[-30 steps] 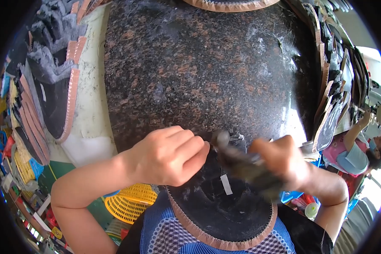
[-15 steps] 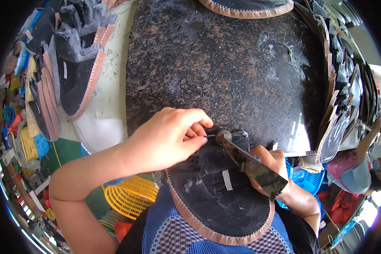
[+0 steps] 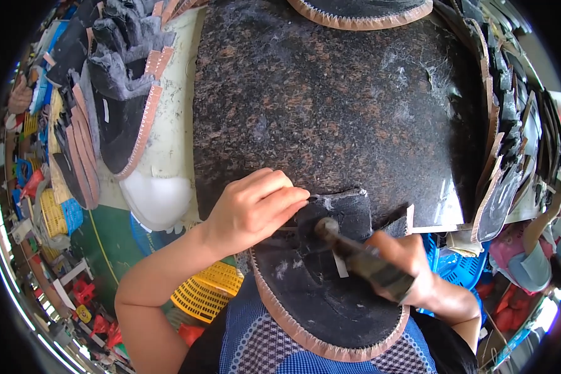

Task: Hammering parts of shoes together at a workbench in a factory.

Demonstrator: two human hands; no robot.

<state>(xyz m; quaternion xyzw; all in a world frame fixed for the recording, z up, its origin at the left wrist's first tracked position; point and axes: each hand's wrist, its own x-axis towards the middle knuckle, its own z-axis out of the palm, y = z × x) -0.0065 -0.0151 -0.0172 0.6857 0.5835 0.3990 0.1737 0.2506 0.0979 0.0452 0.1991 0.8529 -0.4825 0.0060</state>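
A black shoe-upper piece (image 3: pixel 280 305) with a tan, zigzag-stitched edge lies partly over the near edge of the dark stone slab, close to my body. My left hand (image 3: pixel 252 209) is closed, thumb and fingers pinching the far left corner of its folded black flap (image 3: pixel 352 212). In my right hand (image 3: pixel 402 258) is a hammer (image 3: pixel 374 268), blurred by motion. Its round face is over the flap near the fold, but whether it touches cannot be told. Most of the handle is hidden below the metal head. A small white strip (image 3: pixel 341 265) sits on the upper.
The speckled stone slab (image 3: pixel 330 124) spans the middle. Another tan-edged piece (image 3: pixel 368 15) lies at its far edge. Stacked uppers stand at left (image 3: pixel 121 124) and right (image 3: pixel 492 181). A yellow basket (image 3: pixel 209 290) and a blue basket (image 3: pixel 458 268) are below. Another person (image 3: pixel 530 249) is at far right.
The hammer head has come nearer to me, off the folded edge and over the flap, uncovering more of the flap. My left hand still pinches at the fold. The view has shifted slightly.
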